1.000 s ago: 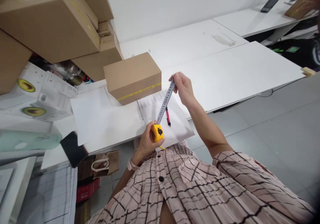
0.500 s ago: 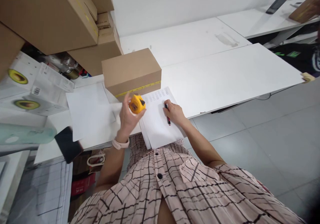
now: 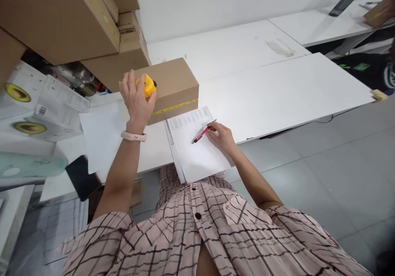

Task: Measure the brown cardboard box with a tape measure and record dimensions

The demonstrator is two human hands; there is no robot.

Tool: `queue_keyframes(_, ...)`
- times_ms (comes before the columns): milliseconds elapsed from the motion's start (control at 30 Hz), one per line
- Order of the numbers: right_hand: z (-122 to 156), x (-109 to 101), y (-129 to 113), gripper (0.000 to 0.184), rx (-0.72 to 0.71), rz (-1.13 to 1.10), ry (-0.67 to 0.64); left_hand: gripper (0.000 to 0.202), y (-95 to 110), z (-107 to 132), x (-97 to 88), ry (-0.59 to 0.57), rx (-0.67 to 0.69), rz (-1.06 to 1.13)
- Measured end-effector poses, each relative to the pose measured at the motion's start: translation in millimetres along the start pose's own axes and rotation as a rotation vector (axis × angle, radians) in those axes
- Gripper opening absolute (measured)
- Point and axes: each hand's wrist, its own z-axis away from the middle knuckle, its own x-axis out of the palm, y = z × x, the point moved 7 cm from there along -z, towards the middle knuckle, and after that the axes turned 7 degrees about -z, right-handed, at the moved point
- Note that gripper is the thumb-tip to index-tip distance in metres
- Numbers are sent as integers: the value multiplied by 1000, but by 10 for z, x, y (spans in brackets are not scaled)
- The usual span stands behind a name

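My left hand is closed round a yellow tape measure, over the left end of a brown cardboard box. A strip of yellow tape runs along the front side of that box. Between the fingers of my right hand is a red and black pen, slanting over the paper. Below it lies a spiral-bound notebook, its open page showing rows of small writing near the top. The notebook overhangs the table's front edge, close to my body.
White sheets of paper and a dark phone lie to the left on the white table. Large cardboard boxes are stacked at the back left, above white cartons with avocado pictures. A wall stands behind the table.
My left hand has moved up and left with the tape measure, from above the notebook to the box's left end. The pen in my right hand has turned from upright to slanting.
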Motion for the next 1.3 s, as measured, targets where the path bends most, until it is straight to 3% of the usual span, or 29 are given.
queue_keyframes(100,-39,-83,-25,23,-21,6,187,34,317,380,-85,192,50,58)
queue_keyframes(133,-60,-109,-35,26,6,-25,246,29,444,537,-46,184,50,94)
queue_keyframes(200,-119,-139,-31,31,107,-147,341,22,723,846,171,9,32,167)
queue_keyframes(267,-213,-95,6,36,228,-324,367,23,1051,1140,458,-248,70,219)
queue_keyframes(367,-415,117,103,39,348,-579,231,29,1439,1449,799,-555,136,221)
queue_keyframes(433,-527,263,198,40,387,-692,116,38,1556,1532,942,-671,147,180)
queue_keyframes(500,-596,339,295,40,390,-715,58,44,1588,1555,1029,-726,148,139)
queue_keyframes(600,-637,324,382,40,342,-593,83,47,1568,1560,1088,-731,159,113)
queue_keyframes(800,-669,364,354,30,302,-497,85,49,1517,1585,1120,-702,115,143)
queue_keyframes(1300,-695,403,385,29,285,-325,120,47,1486,1569,1149,-700,48,174)
